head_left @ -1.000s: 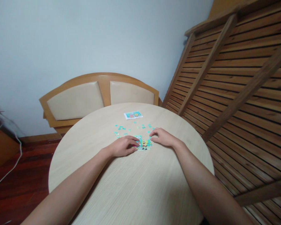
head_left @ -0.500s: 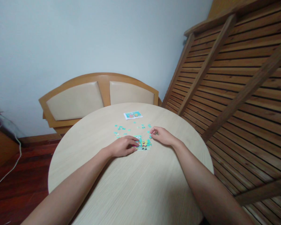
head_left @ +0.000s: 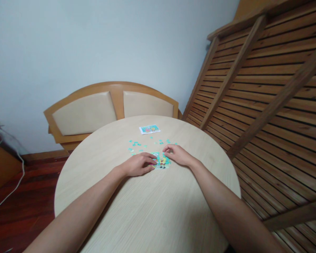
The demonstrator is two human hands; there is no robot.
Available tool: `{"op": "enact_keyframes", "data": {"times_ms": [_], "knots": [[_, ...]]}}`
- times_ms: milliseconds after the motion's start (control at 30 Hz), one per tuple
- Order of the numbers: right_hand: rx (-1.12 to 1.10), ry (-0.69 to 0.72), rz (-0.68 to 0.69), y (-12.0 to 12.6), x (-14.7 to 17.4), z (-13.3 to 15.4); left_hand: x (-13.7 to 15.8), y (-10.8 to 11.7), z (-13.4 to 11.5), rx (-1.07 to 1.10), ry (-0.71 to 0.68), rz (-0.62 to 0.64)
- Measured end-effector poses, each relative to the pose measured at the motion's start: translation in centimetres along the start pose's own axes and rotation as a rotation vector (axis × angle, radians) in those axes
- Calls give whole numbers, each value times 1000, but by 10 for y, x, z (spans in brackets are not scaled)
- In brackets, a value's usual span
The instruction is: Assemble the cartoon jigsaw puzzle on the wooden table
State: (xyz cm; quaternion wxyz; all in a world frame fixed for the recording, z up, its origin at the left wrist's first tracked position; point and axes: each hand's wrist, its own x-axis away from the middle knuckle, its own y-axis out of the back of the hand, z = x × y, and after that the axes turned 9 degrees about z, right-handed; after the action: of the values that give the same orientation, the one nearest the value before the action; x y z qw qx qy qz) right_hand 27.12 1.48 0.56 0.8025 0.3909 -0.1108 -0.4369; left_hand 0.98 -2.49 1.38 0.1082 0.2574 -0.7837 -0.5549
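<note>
A partly assembled jigsaw puzzle with a yellow cartoon figure and teal background lies on the round table. My left hand rests on its left side, fingers stretched out and apart, covering part of the picture. At the puzzle's upper right, my right hand has thumb and fingertips pinched together on a small teal puzzle piece, mostly hidden by the fingers. Several loose puzzle pieces are scattered beyond both hands.
A printed picture sheet lies farther back on the pale wooden table. A padded headboard stands behind it against the wall. Wooden slats lean at the right. A white cable hangs at the left.
My right hand has moved left over the puzzle's upper edge, carrying the small teal piece. A loose piece beyond it is now uncovered. My left hand stays in place.
</note>
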Motion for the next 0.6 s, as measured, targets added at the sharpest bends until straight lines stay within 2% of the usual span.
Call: {"op": "enact_keyframes", "data": {"times_ms": [267,600], "knots": [[17,-15,4,0,0,5,0,-2,3,1,-8,-16],[79,15,-5,-2,-3,-3,0,-1,1,13,-6,-16]]}}
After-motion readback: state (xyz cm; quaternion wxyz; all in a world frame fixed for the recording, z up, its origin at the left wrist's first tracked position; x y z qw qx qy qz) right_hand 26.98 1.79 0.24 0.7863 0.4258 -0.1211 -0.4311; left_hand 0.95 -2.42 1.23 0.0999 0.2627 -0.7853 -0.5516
